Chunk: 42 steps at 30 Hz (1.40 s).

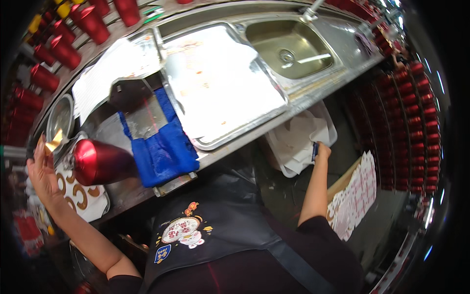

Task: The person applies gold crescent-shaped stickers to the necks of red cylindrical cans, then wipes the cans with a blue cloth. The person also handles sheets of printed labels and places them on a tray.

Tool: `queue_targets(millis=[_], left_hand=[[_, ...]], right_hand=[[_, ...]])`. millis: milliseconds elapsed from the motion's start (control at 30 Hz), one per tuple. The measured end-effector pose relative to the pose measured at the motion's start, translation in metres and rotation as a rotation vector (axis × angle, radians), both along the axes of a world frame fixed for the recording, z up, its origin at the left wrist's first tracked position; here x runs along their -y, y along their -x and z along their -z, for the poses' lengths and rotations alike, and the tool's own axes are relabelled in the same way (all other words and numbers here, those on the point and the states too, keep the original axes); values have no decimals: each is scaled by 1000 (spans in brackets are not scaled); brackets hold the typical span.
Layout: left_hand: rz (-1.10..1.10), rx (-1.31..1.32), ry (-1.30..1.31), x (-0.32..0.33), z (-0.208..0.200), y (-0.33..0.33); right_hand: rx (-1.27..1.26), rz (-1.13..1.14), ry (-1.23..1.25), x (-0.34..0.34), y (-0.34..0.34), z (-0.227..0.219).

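Note:
At the far left, my left hand (43,179) is raised with a small shiny gold piece (55,142), like foil or a sticker, at its fingertips. Beside it a glossy red metal vessel (100,162) lies on its side, its rounded end toward me, next to a wet blue cloth (164,159) draped over a support. Low on the right, my right hand (321,152) is closed round a small dark blue object (315,151), whose kind I cannot make out. That hand is over the rim of a white plastic bin (333,128) holding crumpled white paper.
A metal tray (220,142) lined with white sheet lies between the cloth and a steel sink (274,39). A round metal bowl (61,115) and a sheet of brown curved decals (81,196) are near my left hand. Red vessels (409,127) fill racks at right; patterned sheets (355,196) stand below.

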State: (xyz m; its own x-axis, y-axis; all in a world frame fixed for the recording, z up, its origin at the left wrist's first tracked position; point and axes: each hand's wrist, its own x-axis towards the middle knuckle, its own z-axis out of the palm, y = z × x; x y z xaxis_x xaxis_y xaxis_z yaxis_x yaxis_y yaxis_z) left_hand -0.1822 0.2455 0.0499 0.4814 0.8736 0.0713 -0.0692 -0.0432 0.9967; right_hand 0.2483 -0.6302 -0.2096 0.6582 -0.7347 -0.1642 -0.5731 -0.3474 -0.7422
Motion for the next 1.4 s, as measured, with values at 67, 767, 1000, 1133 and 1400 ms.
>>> queue_targets(millis=[67, 767, 1000, 1133, 1400], left_hand=[[-169, -78, 13, 25, -23, -14], [40, 281, 64, 284, -40, -83], [-115, 145, -212, 298, -12, -72], [-94, 192, -324, 292, -7, -63], [-288, 281, -161, 277, -10, -64]], right_hand=[[131, -246, 108, -52, -14, -54], [-394, -1573, -1378, -496, 221, -289], [-150, -1529, -1238, -506, 219, -277], [225, -1677, -1080, -512, 223, -278], [598, -1979, -833, -546, 206, -276]])
